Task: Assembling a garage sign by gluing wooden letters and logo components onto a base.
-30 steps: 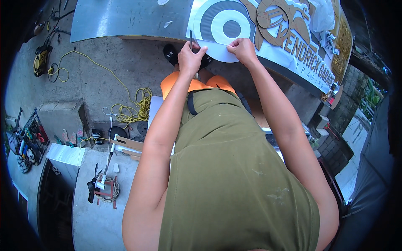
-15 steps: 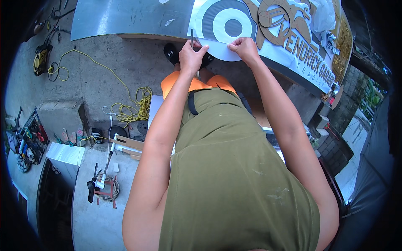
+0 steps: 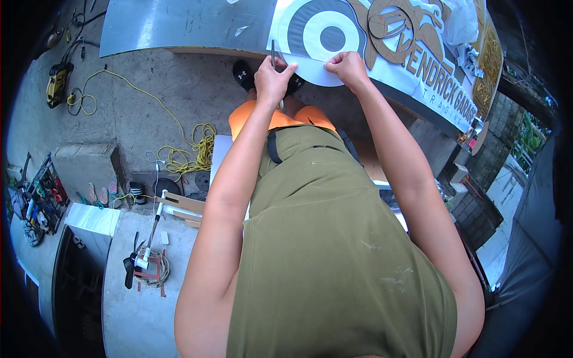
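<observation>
At the near edge of the worktable, a white paper or vinyl sheet (image 3: pixel 321 74) with a rounded lower edge hangs over the side. Just above it shows a grey and white ring pattern (image 3: pixel 332 39). My right hand (image 3: pixel 348 70) is closed, thumb and fingers pinching the sheet's right side. A slim dark stick-like tool (image 3: pixel 273 51) stands up out of my left hand (image 3: pixel 272 80), which is closed around it. My left thumb reaches the sheet's left edge; whether it grips the sheet too, I cannot tell.
Bare sheet metal (image 3: pixel 179 27) covers the table's left. Brown cut-out letters and shapes (image 3: pixel 391 30) lie on the right, beside a clear plastic bag (image 3: pixel 459 21). On the floor are a yellow cord (image 3: pixel 200 149), a yellow-black power tool (image 3: pixel 58 83) and a concrete block (image 3: pixel 89 167).
</observation>
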Tool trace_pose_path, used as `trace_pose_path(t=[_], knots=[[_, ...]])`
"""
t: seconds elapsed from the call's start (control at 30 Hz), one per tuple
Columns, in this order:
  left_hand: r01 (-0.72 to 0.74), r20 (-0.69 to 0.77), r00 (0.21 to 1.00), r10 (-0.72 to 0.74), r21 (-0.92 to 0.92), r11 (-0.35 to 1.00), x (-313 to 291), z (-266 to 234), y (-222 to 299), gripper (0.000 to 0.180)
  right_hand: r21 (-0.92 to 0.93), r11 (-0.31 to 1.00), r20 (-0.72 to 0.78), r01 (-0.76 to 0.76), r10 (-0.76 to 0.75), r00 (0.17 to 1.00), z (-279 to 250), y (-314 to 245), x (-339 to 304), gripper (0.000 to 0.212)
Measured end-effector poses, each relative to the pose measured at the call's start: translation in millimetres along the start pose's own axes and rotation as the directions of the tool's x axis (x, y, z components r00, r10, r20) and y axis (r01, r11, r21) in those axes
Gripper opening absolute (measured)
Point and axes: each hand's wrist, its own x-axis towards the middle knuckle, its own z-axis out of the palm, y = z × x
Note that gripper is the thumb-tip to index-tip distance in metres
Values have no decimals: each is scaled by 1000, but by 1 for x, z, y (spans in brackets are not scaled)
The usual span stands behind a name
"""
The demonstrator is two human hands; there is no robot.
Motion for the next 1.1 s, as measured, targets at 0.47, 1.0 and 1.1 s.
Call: trace_pose_path(t=[0.47, 1.0, 1.1], knots=[[-8, 1, 1000, 8, -4, 1000, 0, -1, 0, 40, 5, 1000, 17, 29, -29, 999, -2, 1, -3, 23], [-12, -11, 1000, 12, 8, 1000, -2, -2, 3, 39, 10, 985, -77, 175, -173, 982, 7, 9, -18, 21], [-16, -9, 1000, 17, 15, 1000, -1, -2, 3, 40, 32, 979, -147, 201, -195, 970, 16, 11, -22, 22]])
